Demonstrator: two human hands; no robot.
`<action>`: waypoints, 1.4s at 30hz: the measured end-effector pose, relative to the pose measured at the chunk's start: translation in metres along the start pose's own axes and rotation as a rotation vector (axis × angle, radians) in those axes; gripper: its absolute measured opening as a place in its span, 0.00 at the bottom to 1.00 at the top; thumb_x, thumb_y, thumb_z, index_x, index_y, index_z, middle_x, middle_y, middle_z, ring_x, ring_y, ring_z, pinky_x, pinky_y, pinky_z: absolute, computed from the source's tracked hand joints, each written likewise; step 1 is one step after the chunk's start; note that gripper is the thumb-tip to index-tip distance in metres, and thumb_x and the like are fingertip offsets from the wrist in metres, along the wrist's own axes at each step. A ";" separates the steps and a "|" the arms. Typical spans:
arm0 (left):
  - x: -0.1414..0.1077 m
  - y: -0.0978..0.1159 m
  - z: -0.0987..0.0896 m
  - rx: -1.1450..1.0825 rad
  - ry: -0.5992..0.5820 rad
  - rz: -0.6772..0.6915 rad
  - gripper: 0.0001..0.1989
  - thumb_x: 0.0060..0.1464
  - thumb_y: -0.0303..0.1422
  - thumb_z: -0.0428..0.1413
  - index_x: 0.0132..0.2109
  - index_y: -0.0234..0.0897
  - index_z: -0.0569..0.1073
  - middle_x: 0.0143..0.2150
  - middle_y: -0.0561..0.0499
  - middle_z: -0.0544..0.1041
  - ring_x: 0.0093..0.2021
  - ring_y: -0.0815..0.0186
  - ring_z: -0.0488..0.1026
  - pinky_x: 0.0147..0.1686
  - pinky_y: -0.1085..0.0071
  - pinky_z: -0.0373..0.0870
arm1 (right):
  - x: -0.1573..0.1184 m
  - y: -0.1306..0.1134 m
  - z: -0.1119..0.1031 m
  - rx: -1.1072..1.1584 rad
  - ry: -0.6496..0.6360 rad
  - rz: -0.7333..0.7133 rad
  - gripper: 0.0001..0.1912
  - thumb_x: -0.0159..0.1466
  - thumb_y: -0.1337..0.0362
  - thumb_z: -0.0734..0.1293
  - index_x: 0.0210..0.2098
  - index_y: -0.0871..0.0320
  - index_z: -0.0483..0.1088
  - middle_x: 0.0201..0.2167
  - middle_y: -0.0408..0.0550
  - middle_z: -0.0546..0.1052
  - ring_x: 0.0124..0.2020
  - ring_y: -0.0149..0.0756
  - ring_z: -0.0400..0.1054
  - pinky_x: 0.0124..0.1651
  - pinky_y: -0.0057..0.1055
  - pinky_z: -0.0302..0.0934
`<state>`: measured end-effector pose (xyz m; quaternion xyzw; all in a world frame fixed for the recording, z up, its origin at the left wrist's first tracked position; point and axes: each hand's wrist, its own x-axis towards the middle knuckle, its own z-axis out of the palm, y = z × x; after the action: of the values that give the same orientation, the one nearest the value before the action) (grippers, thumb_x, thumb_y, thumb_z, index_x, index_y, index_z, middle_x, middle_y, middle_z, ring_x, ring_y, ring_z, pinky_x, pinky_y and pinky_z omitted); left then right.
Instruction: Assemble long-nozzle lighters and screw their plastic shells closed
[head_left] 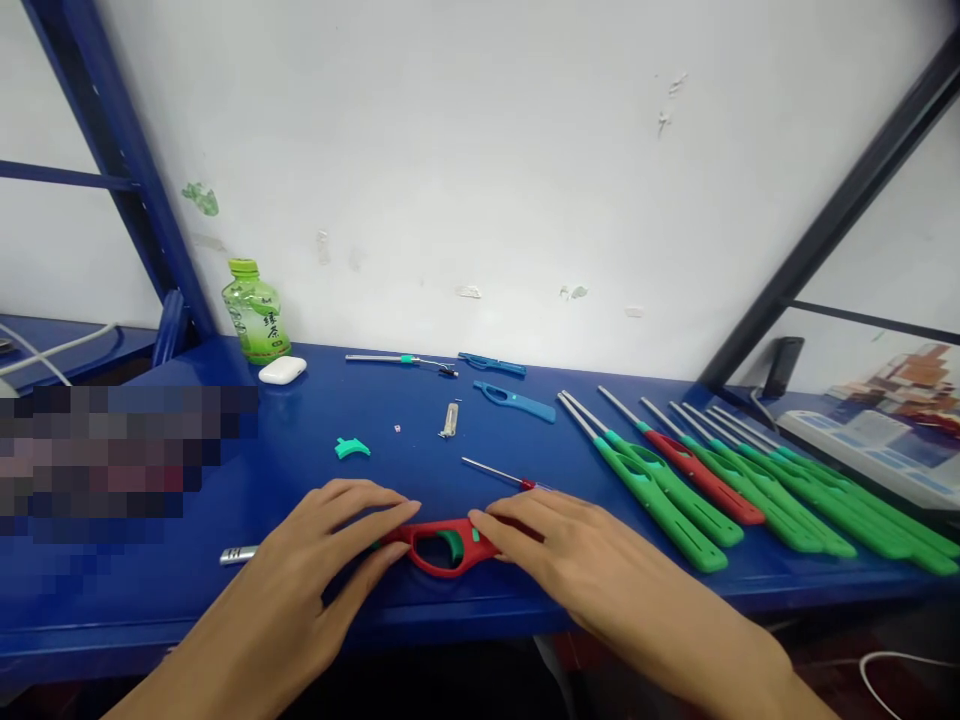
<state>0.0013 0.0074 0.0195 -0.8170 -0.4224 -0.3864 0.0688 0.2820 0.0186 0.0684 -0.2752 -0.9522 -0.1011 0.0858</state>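
A red long-nosed gas lighter [444,572] with a green trigger lies across the front of the blue table. My left hand [330,545] pinches it at the neck, where the metal tube [238,555] pokes out to the left behind the hand. On the handle side, the fingers of my right hand [551,545] close around the red body, hiding its end. Just beyond my right hand lies a screwdriver [499,474] with a red collar. A loose green trigger piece [352,448] rests past my left hand.
Blue handle halves [516,401], a metal tube with wire [382,358] and a small beige part [449,420] lie farther back. Several green lighters [660,500] and a red one [705,475] line the right. A green bottle [256,315] and white case [283,371] stand back left.
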 end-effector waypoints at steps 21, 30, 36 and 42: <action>-0.009 -0.008 0.007 0.002 -0.109 -0.018 0.15 0.74 0.40 0.51 0.51 0.50 0.83 0.47 0.52 0.83 0.44 0.62 0.81 0.45 0.64 0.79 | -0.013 -0.004 0.036 0.189 -0.033 0.171 0.30 0.74 0.77 0.60 0.73 0.56 0.63 0.64 0.57 0.76 0.60 0.50 0.75 0.61 0.47 0.75; -0.017 -0.021 -0.001 0.096 -0.124 -0.021 0.20 0.76 0.43 0.46 0.46 0.45 0.81 0.43 0.52 0.82 0.40 0.64 0.80 0.42 0.69 0.77 | -0.018 0.001 0.047 0.250 0.009 0.207 0.32 0.75 0.76 0.59 0.73 0.45 0.61 0.61 0.52 0.75 0.59 0.47 0.72 0.66 0.56 0.67; -0.010 -0.011 0.007 0.174 -0.098 0.068 0.16 0.77 0.37 0.45 0.48 0.42 0.77 0.40 0.53 0.83 0.36 0.63 0.80 0.39 0.66 0.76 | -0.021 0.005 0.051 0.325 0.077 0.184 0.32 0.77 0.71 0.57 0.77 0.49 0.50 0.60 0.58 0.70 0.56 0.44 0.73 0.58 0.45 0.73; -0.016 -0.010 -0.003 0.317 -0.051 0.241 0.17 0.77 0.31 0.43 0.61 0.38 0.74 0.50 0.49 0.85 0.46 0.60 0.84 0.49 0.63 0.78 | -0.018 0.005 0.045 0.457 0.072 0.178 0.24 0.79 0.65 0.58 0.73 0.50 0.58 0.61 0.55 0.73 0.59 0.42 0.74 0.62 0.38 0.71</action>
<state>-0.0132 0.0023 0.0082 -0.8500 -0.3789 -0.2833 0.2317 0.2949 0.0248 0.0218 -0.3276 -0.9187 0.1152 0.1882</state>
